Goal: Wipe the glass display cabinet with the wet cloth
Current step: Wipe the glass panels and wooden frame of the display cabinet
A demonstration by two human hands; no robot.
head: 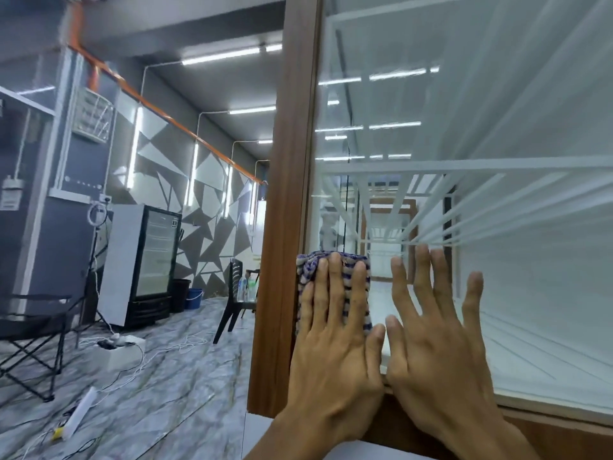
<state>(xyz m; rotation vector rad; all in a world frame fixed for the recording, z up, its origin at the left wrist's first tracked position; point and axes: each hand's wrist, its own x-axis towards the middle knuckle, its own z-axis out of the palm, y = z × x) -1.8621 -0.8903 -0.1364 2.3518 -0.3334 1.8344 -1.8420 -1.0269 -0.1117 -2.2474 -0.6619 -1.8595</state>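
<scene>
The left hand (pixel 335 353), grip flat, is pressing the cloth (pixel 308 268) onto the glass (pixel 497 127) beside the frame (pixel 292 194), the pane stretching up and rightward, while the right hand (pixel 438 343) is lying spread just beside it.

Cloth (pixel 331 287) woven, rough; cabinet glass (pixel 497 227) glossy, reflective; frame (pixel 285 227) smooth brown wood; floor (pixel 166 376) polished marble-look.
</scene>
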